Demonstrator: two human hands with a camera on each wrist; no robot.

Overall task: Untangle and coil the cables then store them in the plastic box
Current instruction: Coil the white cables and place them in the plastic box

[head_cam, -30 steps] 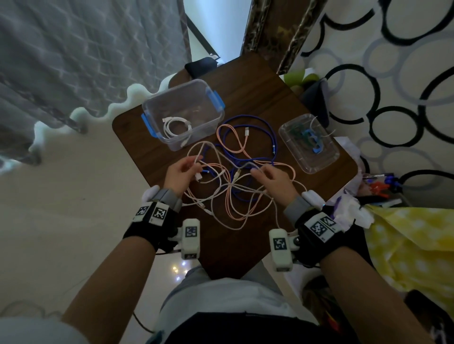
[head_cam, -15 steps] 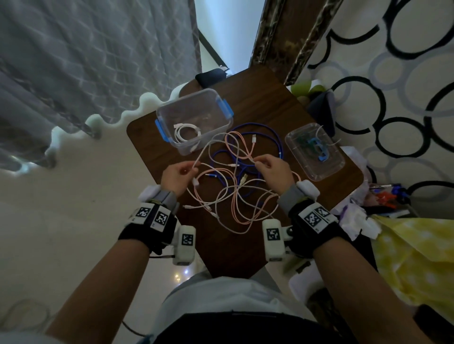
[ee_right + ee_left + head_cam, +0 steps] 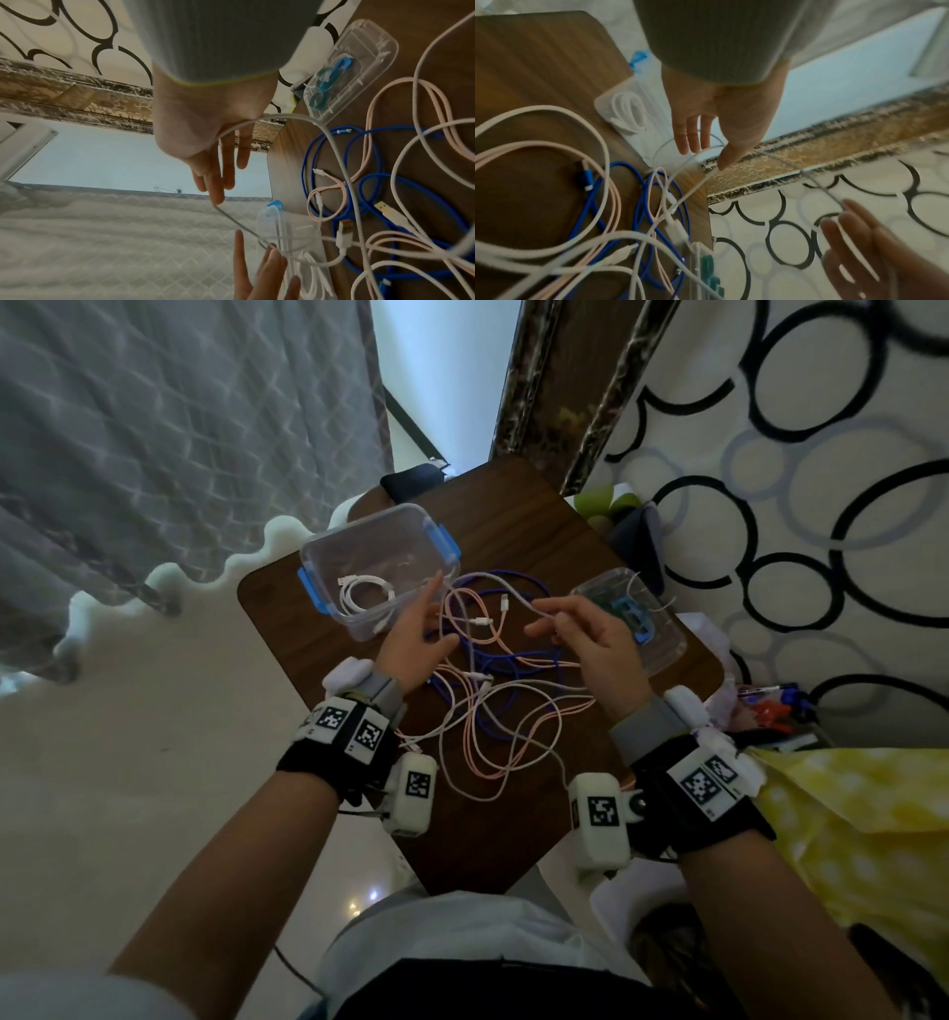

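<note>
A tangle of white, pink and blue cables (image 3: 493,701) lies on the brown table (image 3: 513,516). My right hand (image 3: 539,616) is raised above it and pinches a white cable (image 3: 493,577) between thumb and forefinger; in the right wrist view the cable (image 3: 334,142) runs across the palm to the fingertips of that hand (image 3: 213,194). The cable arcs over to my left hand (image 3: 444,608), whose fingers are straight and spread, with the cable (image 3: 700,182) passing by the thumb. Behind the left hand stands the clear plastic box (image 3: 359,526), holding one coiled white cable (image 3: 364,590).
The box's clear lid (image 3: 662,649) lies at the right table edge with blue pieces on it. A dark object (image 3: 411,480) sits at the far corner. Clutter and a yellow dotted cloth (image 3: 847,814) lie right of the table. A patterned wall stands beyond.
Both hands have risen from the tangle toward the box. The right hand has lifted the white cable into an arc, and the left hand's fingers have spread open.
</note>
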